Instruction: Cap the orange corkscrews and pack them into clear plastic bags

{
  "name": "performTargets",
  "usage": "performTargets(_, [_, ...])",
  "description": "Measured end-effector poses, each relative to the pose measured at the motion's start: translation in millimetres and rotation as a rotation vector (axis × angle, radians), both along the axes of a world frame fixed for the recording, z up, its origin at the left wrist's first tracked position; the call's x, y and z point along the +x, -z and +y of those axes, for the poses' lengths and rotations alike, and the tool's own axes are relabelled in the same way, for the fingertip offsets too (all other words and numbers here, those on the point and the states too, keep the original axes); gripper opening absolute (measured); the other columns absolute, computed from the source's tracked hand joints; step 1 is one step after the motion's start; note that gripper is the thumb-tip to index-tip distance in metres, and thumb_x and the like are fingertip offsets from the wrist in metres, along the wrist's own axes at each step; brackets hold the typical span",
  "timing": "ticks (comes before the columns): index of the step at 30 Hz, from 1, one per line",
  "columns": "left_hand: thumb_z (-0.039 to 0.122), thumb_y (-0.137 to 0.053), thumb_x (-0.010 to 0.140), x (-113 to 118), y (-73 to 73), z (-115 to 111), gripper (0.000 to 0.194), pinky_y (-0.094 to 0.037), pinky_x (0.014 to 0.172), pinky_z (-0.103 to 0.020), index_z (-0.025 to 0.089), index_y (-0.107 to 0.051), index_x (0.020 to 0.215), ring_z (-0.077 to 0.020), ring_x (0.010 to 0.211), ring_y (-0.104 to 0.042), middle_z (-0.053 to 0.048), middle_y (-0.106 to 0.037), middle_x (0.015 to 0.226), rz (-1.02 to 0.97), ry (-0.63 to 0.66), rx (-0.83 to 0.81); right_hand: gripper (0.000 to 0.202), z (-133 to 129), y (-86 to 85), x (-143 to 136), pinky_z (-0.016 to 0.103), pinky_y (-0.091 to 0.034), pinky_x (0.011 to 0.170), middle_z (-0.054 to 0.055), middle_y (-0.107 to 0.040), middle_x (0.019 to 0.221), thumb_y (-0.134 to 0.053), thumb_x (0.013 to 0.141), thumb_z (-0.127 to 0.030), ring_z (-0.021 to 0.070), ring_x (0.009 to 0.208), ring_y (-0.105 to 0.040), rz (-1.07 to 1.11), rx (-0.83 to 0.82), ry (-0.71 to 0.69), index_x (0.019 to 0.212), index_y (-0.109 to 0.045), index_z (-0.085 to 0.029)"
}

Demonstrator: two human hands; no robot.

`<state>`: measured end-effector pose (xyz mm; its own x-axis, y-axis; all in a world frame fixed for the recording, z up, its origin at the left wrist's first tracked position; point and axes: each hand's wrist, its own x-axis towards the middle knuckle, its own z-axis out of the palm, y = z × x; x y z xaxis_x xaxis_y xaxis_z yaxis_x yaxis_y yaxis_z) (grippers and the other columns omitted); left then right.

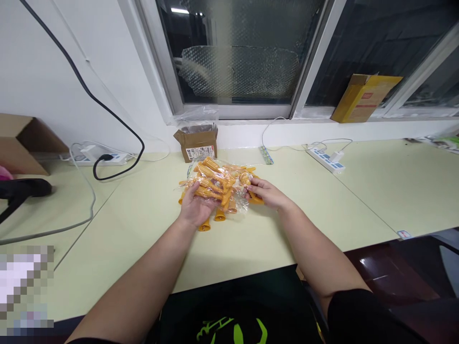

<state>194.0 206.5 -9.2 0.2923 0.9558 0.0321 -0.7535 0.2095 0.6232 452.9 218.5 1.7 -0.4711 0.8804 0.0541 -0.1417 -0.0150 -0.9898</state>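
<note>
A clear plastic bag [211, 179] full of orange-yellow plastic pieces is held between both hands above the pale table. My left hand [196, 205] supports its lower left side, palm up, with the thumb over the plastic. On the right side, the fingers of my right hand [263, 192] pinch the bag. More orange pieces, some with flared round ends [204, 226], lie on the table under and around the bag. The bag hides part of them.
Behind the bag stands a small open cardboard box [199, 145]. Power strips lie at the left [107, 159] and right [326, 160], with cables. A larger carton [25, 143] is far left; a yellow box [364, 99] leans on the window.
</note>
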Motion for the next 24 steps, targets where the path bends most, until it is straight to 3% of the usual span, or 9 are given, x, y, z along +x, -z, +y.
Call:
performTargets(3, [0.040, -0.058, 0.096, 1.2, -0.5, 0.1, 0.043, -0.062, 0.084, -0.046, 0.021, -0.065, 0.134, -0.0334, 0.112, -0.072, -0.011, -0.076, 0.121, -0.006, 0.012, 0.015, 0.039, 2.7, 6.1, -6.9, 0.035, -0.058, 0.087, -0.001, -0.067, 0.084, -0.076, 0.086, -0.049, 0.0162, 0.078, -0.067, 0.000, 0.054, 0.043, 0.116, -0.068, -0.025])
performTargets(6, [0.040, -0.059, 0.096, 2.1, -0.9, 0.1, 0.041, -0.061, 0.085, -0.046, 0.020, -0.067, 0.131, -0.0343, 0.112, -0.072, -0.011, -0.076, 0.120, 0.010, 0.004, 0.020, 0.041, 2.7, 11.5, -12.8, 0.042, -0.058, 0.091, 0.002, -0.070, 0.091, -0.066, 0.093, -0.049, 0.0192, 0.081, -0.067, -0.109, 0.160, 0.074, 0.128, -0.065, -0.027])
performTargets(9, [0.038, -0.060, 0.096, 3.1, -0.8, -0.2, 0.037, -0.060, 0.087, -0.046, 0.019, -0.068, 0.127, -0.0336, 0.110, -0.072, -0.011, -0.076, 0.119, 0.040, 0.002, 0.014, 0.047, 0.9, 14.4, -15.6, 0.050, -0.046, 0.113, 0.008, -0.069, 0.128, -0.059, 0.096, -0.041, 0.0263, 0.118, -0.065, -0.240, 0.348, 0.128, 0.141, -0.060, -0.027])
performTargets(11, [0.037, -0.062, 0.096, 4.0, -1.0, -0.6, 0.036, -0.061, 0.086, -0.045, 0.018, -0.069, 0.125, -0.0323, 0.106, -0.073, -0.011, -0.077, 0.119, 0.053, 0.005, 0.002, 0.058, -0.8, 14.8, -15.2, 0.050, -0.031, 0.125, 0.009, -0.055, 0.152, -0.060, 0.092, -0.032, 0.0291, 0.145, -0.046, -0.306, 0.464, 0.117, 0.149, -0.054, -0.026])
performTargets(13, [0.038, -0.062, 0.095, 5.0, -1.6, -0.9, 0.038, -0.061, 0.086, -0.046, 0.017, -0.068, 0.126, -0.0325, 0.106, -0.073, -0.012, -0.076, 0.122, 0.062, 0.010, -0.018, 0.071, -2.6, 13.7, -13.0, 0.051, -0.025, 0.129, 0.011, -0.048, 0.159, -0.064, 0.085, -0.026, 0.0314, 0.153, -0.036, -0.384, 0.552, 0.087, 0.154, -0.049, -0.023])
performTargets(16, [0.041, -0.061, 0.096, 6.1, -3.2, -1.1, 0.044, -0.059, 0.094, -0.051, 0.016, -0.066, 0.132, -0.0349, 0.114, -0.072, -0.014, -0.074, 0.128, 0.057, 0.011, -0.047, 0.073, -5.0, 10.0, -8.9, 0.053, -0.035, 0.122, 0.015, -0.057, 0.146, -0.063, 0.083, -0.020, 0.0329, 0.140, -0.049, -0.470, 0.661, 0.063, 0.154, -0.049, -0.021])
performTargets(19, [0.042, -0.059, 0.096, 6.2, -4.5, -1.1, 0.046, -0.057, 0.100, -0.055, 0.017, -0.065, 0.134, -0.0361, 0.118, -0.070, -0.014, -0.073, 0.130, 0.050, 0.023, -0.055, 0.054, -5.8, 7.4, -7.8, 0.051, -0.049, 0.107, 0.012, -0.068, 0.123, -0.058, 0.090, -0.020, 0.0288, 0.114, -0.064, -0.493, 0.686, 0.112, 0.144, -0.059, -0.023])
performTargets(24, [0.042, -0.058, 0.096, 5.3, -0.8, -0.2, 0.047, -0.056, 0.102, -0.057, 0.018, -0.063, 0.137, -0.0364, 0.122, -0.069, -0.014, -0.072, 0.133, 0.035, 0.041, -0.042, 0.024, -4.1, 12.9, -16.3, 0.043, -0.058, 0.091, 0.008, -0.074, 0.106, -0.067, 0.091, -0.036, 0.0244, 0.096, -0.071, -0.344, 0.485, 0.341, 0.111, -0.070, -0.024])
